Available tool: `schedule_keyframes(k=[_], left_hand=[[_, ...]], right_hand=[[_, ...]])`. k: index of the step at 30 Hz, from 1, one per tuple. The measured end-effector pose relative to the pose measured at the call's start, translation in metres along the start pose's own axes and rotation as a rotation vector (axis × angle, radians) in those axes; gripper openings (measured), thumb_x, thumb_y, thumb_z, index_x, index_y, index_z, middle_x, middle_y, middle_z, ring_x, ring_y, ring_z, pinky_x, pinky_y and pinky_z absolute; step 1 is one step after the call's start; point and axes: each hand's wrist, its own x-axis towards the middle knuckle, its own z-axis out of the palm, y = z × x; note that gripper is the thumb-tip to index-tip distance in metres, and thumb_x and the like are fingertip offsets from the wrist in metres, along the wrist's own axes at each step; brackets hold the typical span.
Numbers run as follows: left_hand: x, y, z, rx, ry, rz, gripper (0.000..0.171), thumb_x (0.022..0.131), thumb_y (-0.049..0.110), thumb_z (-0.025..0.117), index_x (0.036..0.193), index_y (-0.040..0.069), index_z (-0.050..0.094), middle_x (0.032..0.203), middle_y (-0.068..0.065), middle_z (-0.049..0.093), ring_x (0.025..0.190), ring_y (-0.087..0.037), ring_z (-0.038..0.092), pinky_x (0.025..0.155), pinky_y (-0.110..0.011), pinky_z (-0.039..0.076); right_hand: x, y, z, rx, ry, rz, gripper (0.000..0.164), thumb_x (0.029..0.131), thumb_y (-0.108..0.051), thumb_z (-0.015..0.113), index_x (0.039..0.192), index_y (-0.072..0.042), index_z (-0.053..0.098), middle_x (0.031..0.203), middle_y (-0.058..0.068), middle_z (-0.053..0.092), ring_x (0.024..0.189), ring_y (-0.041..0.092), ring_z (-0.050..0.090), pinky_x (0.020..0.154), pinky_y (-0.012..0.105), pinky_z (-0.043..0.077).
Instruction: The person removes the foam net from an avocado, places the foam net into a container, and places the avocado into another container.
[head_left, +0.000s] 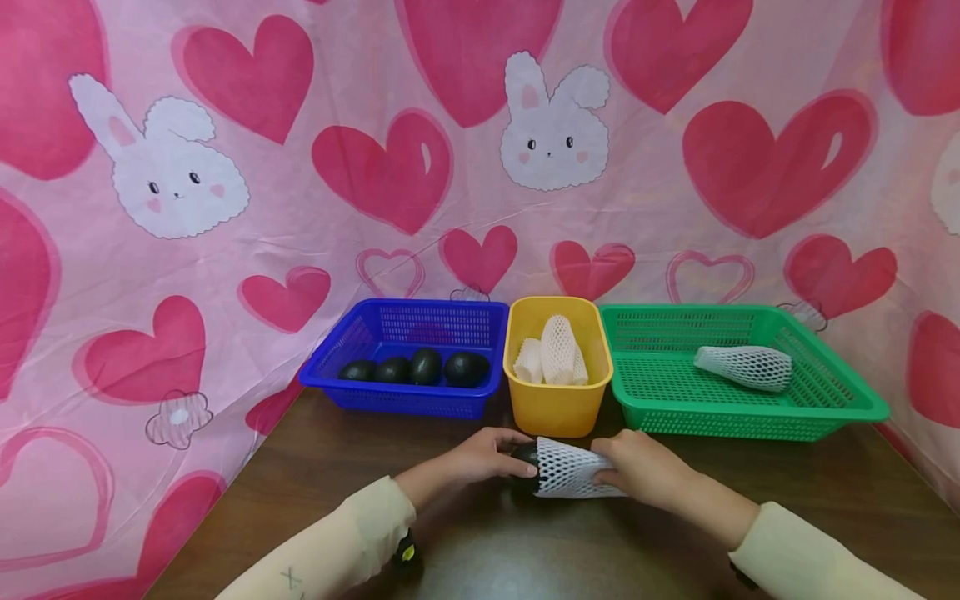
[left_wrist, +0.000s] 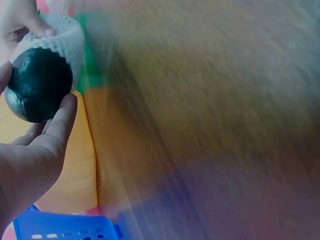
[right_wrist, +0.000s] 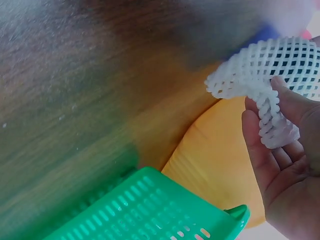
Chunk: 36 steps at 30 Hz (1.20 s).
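Note:
A dark avocado (left_wrist: pixel 40 85) sits partly inside a white foam net sleeve (head_left: pixel 566 468), above the table in front of the yellow bin. My left hand (head_left: pixel 483 454) holds the avocado's bare end between thumb and fingers. From the other side, my right hand (head_left: pixel 651 468) pinches the sleeve, whose loose end hangs over the fingers in the right wrist view. The net covers the avocado's far end; dark skin shows through its holes.
A blue basket (head_left: pixel 408 404) at the left holds several bare avocados (head_left: pixel 426 367). In the yellow bin (head_left: pixel 555 412) lie several foam sleeves (head_left: pixel 558 350). The green basket (head_left: pixel 750 425) at the right holds one net-covered item (head_left: pixel 746 368). A patterned pink cloth (head_left: pixel 465 200) hangs behind.

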Motion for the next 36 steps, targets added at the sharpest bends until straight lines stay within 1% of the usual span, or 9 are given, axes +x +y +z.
schedule_keyframes(k=[3, 8, 12, 15, 19, 23, 26, 31, 36], left_hand=[[-0.001, -0.002, -0.003, -0.014, 0.006, -0.005, 0.037, 0.082, 0.01, 0.077, 0.116, 0.001, 0.066, 0.099, -0.006, 0.067, 0.087, -0.018, 0.061, 0.077, -0.035, 0.055], [-0.004, -0.002, -0.009, 0.021, 0.019, 0.0, 0.039, 0.082, 0.013, 0.077, 0.117, 0.002, 0.065, 0.099, -0.006, 0.066, 0.088, -0.019, 0.061, 0.077, -0.036, 0.055], [-0.006, -0.001, -0.013, 0.046, 0.033, 0.007, 0.04, 0.082, 0.014, 0.077, 0.118, 0.002, 0.065, 0.1, -0.006, 0.066, 0.089, -0.02, 0.061, 0.079, -0.038, 0.055], [-0.008, 0.001, -0.016, 0.055, 0.036, 0.01, 0.042, 0.082, 0.015, 0.077, 0.12, 0.001, 0.064, 0.101, -0.007, 0.066, 0.089, -0.021, 0.061, 0.08, -0.039, 0.055], [-0.01, 0.002, -0.02, 0.036, 0.023, 0.014, 0.043, 0.083, 0.014, 0.077, 0.122, -0.001, 0.063, 0.104, -0.008, 0.065, 0.089, -0.021, 0.061, 0.08, -0.039, 0.055], [-0.013, 0.002, -0.024, 0.047, 0.022, 0.018, 0.045, 0.084, 0.015, 0.076, 0.123, 0.0, 0.062, 0.106, -0.008, 0.065, 0.09, -0.02, 0.061, 0.081, -0.038, 0.055], [-0.013, 0.002, -0.026, 0.037, 0.02, 0.011, 0.046, 0.084, 0.016, 0.076, 0.125, 0.0, 0.061, 0.109, -0.008, 0.064, 0.091, -0.021, 0.061, 0.082, -0.039, 0.054], [-0.016, 0.002, -0.029, -0.007, 0.01, 0.012, 0.045, 0.085, 0.014, 0.075, 0.125, -0.002, 0.059, 0.111, -0.009, 0.064, 0.091, -0.021, 0.062, 0.084, -0.039, 0.054], [-0.018, 0.003, -0.03, -0.001, 0.031, 0.017, 0.047, 0.084, 0.015, 0.076, 0.125, -0.002, 0.06, 0.109, -0.009, 0.065, 0.091, -0.02, 0.062, 0.083, -0.04, 0.054]], right_hand=[[-0.002, 0.001, -0.003, 0.002, 0.003, 0.03, 0.016, 0.079, -0.018, 0.081, 0.084, -0.016, 0.066, 0.072, -0.013, 0.061, 0.06, 0.0, 0.051, 0.057, 0.023, 0.05], [-0.006, 0.001, -0.01, 0.017, 0.019, 0.047, 0.018, 0.079, -0.018, 0.081, 0.079, -0.016, 0.063, 0.065, -0.015, 0.053, 0.056, 0.0, 0.047, 0.052, 0.022, 0.045], [-0.008, 0.003, -0.016, 0.018, 0.035, 0.056, 0.019, 0.079, -0.018, 0.081, 0.078, -0.017, 0.061, 0.062, -0.017, 0.05, 0.054, 0.0, 0.046, 0.05, 0.021, 0.043], [-0.011, 0.004, -0.021, 0.007, 0.046, 0.06, 0.019, 0.078, -0.018, 0.081, 0.079, -0.017, 0.062, 0.066, -0.016, 0.054, 0.056, 0.0, 0.048, 0.051, 0.022, 0.044], [-0.014, 0.002, -0.03, 0.001, 0.057, 0.078, 0.019, 0.077, -0.018, 0.082, 0.079, -0.018, 0.062, 0.07, -0.015, 0.059, 0.058, -0.001, 0.051, 0.052, 0.022, 0.045], [-0.016, -0.001, -0.04, 0.026, 0.063, 0.099, 0.018, 0.078, -0.018, 0.081, 0.079, -0.018, 0.063, 0.071, -0.015, 0.059, 0.057, -0.001, 0.05, 0.051, 0.022, 0.045], [-0.015, -0.005, -0.049, 0.043, 0.08, 0.107, 0.017, 0.079, -0.019, 0.08, 0.079, -0.018, 0.064, 0.07, -0.015, 0.058, 0.057, 0.0, 0.049, 0.05, 0.022, 0.044], [-0.011, -0.01, -0.062, 0.065, 0.105, 0.121, 0.016, 0.08, -0.021, 0.08, 0.077, -0.018, 0.065, 0.067, -0.015, 0.057, 0.056, 0.003, 0.047, 0.049, 0.023, 0.044], [-0.007, -0.014, -0.074, 0.086, 0.112, 0.152, 0.017, 0.079, -0.025, 0.081, 0.078, -0.017, 0.066, 0.066, -0.013, 0.058, 0.057, 0.007, 0.048, 0.05, 0.024, 0.044]])
